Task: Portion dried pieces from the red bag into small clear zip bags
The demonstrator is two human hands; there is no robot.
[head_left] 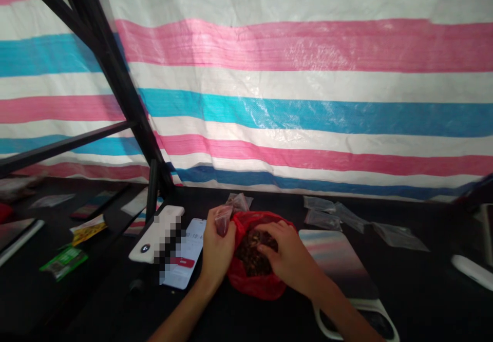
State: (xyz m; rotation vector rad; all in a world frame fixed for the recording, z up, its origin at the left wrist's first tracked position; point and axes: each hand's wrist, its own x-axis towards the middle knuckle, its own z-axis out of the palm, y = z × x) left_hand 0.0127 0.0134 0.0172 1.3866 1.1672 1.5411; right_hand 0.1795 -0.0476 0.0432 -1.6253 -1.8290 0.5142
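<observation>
My left hand (220,244) is closed around a small clear plastic bag (223,220), held upright at the left rim of a red plastic bag (265,288). The red bag stands on the dark table with its mouth open. Inside it lies a heap of brown, dried-looking bits (254,254), whose exact kind I cannot make out. Over this heap reaches my right hand (287,249), thumb and fingers curved and apart, with a gap between them. Just behind the red bag is another small clear bag (241,202), partly hidden by my left hand.
Left of my hands are a lit phone (188,254) and a white device (164,229). Flat clear bags (321,219) lie at the back right, near a scale-like device (339,260). Green (64,262) and yellow (89,230) packets sit far left, beyond a black frame post (123,90).
</observation>
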